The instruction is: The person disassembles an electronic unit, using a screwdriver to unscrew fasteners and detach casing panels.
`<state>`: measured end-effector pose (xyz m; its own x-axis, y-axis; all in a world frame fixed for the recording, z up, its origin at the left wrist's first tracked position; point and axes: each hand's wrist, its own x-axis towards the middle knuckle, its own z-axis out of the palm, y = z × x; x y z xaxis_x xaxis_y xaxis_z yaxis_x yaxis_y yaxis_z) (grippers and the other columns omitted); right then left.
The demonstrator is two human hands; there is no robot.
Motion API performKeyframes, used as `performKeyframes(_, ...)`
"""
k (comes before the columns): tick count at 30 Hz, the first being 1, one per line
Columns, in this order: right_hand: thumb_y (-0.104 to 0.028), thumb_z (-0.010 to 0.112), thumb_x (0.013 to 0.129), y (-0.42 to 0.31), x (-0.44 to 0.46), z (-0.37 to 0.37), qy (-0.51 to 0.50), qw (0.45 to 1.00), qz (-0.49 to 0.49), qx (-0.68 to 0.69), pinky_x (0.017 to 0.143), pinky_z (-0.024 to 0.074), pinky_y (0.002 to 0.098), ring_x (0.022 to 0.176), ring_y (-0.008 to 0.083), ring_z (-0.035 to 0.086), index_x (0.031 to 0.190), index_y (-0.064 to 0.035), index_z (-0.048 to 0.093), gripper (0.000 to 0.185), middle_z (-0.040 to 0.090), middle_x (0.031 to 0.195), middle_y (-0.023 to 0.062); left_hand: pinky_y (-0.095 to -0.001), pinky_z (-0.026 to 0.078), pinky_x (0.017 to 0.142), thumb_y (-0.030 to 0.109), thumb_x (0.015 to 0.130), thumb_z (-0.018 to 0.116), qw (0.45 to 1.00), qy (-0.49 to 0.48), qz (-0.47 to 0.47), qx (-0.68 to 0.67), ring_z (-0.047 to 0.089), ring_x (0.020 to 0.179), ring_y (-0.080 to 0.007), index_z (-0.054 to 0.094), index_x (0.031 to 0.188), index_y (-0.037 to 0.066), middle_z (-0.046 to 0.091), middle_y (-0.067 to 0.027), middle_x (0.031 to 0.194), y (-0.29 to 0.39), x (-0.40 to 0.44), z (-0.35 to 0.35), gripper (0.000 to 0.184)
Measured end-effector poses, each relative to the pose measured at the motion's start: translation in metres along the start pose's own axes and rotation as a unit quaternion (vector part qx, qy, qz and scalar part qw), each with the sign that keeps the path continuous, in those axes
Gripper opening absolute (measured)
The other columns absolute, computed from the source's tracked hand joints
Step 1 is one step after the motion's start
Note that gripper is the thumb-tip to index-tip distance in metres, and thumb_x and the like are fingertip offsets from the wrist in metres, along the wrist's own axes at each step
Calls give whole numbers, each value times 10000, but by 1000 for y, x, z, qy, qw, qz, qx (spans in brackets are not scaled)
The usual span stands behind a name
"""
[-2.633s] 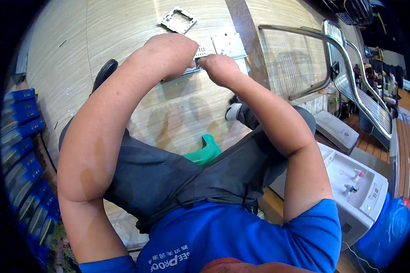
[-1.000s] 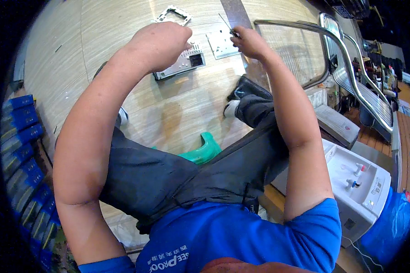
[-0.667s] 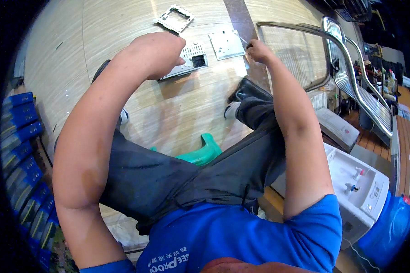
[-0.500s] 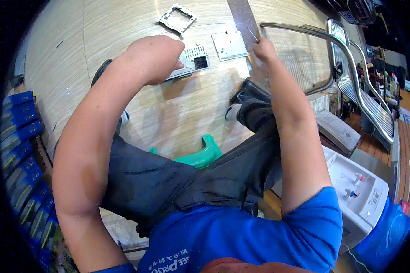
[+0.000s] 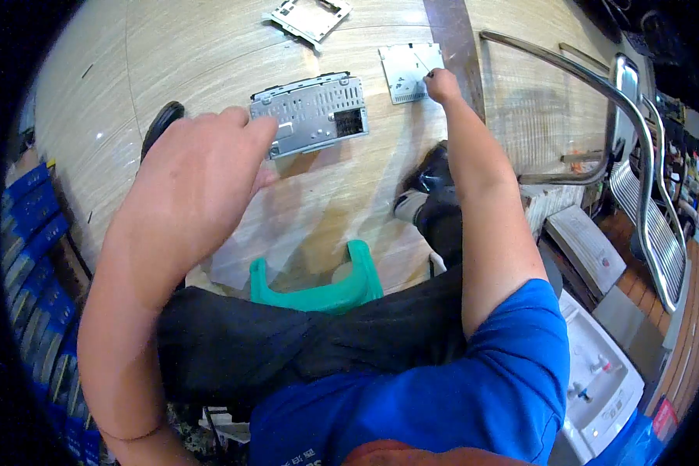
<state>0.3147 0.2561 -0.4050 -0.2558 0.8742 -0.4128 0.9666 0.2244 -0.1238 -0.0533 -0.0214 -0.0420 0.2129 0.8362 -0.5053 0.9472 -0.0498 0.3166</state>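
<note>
My left hand [image 5: 210, 159] is closed on the left end of a silver metal box [image 5: 311, 116], which looks like a car stereo chassis. The box has rows of slots and a dark square opening at its right; its left edge is hidden behind my fingers. A shadow falls on the floor below it. In my right hand [image 5: 443, 85] is a thin-shafted screwdriver [image 5: 421, 60], its shaft pointing up and left over a flat metal cover plate [image 5: 400, 74] on the floor. Whether the tip touches the plate I cannot tell.
A metal frame [image 5: 312, 19] lies on the floor at the top. Between my legs stands a green plastic stool [image 5: 318, 299]. A chrome-legged chair [image 5: 590, 78] is at right, above a white water dispenser [image 5: 598, 373]. Blue boxes [image 5: 35, 233] line the left side.
My left hand has shifted left and toward me, uncovering more of the metal box. My right hand with the screwdriver has moved left, over the cover plate. The camera view has shifted too.
</note>
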Motion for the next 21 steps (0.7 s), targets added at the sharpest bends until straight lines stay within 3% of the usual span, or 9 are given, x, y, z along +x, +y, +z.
performKeyframes(5, -359, 658, 887, -16, 22, 4, 28, 997, 68, 5, 936, 516, 468, 1079, 404, 653, 1087, -29, 695, 388, 694, 1128, 239, -465, 494, 904, 105, 795, 743, 1000, 18, 17, -19, 600, 1058, -408, 583, 1240, 29, 638, -180, 1142, -4, 7, 9, 479)
performKeyframes(13, -170, 542, 897, -43, 27, 1, -16, 994, 92, -53, 986, 516, 465, 1178, 365, 644, 1163, -31, 670, 327, 673, 1226, 235, -454, 485, 947, 107, 792, 750, 1000, -16, -24, 0, 589, 1105, -410, 571, 1273, 35, 623, -183, 1221, -4, 16, 5, 518)
performKeyframes(17, -201, 553, 901, -38, 30, 2, -19, 995, 80, -54, 978, 518, 458, 1149, 388, 650, 1151, -19, 679, 334, 666, 1222, 253, -456, 483, 948, 111, 798, 747, 1000, 10, -5, -6, 587, 1108, -408, 563, 1280, 44, 619, -178, 1228, -7, 12, 9, 521)
performKeyframes(19, -230, 596, 889, -26, 32, 3, 68, 992, 104, 29, 957, 528, 456, 1094, 380, 672, 1146, -34, 690, 337, 693, 1176, 222, -456, 484, 944, 110, 798, 747, 1000, 5, -15, -3, 588, 1102, -406, 560, 1284, 46, 620, -177, 1221, -8, 11, 11, 524)
performKeyframes(21, -243, 607, 876, -11, 31, -2, 76, 992, 94, 44, 955, 525, 449, 1078, 379, 674, 1113, -35, 712, 332, 701, 1143, 225, -456, 485, 940, 109, 798, 746, 1000, 0, -24, -1, 590, 1095, -405, 557, 1287, 49, 620, -177, 1214, -10, 10, 14, 527)
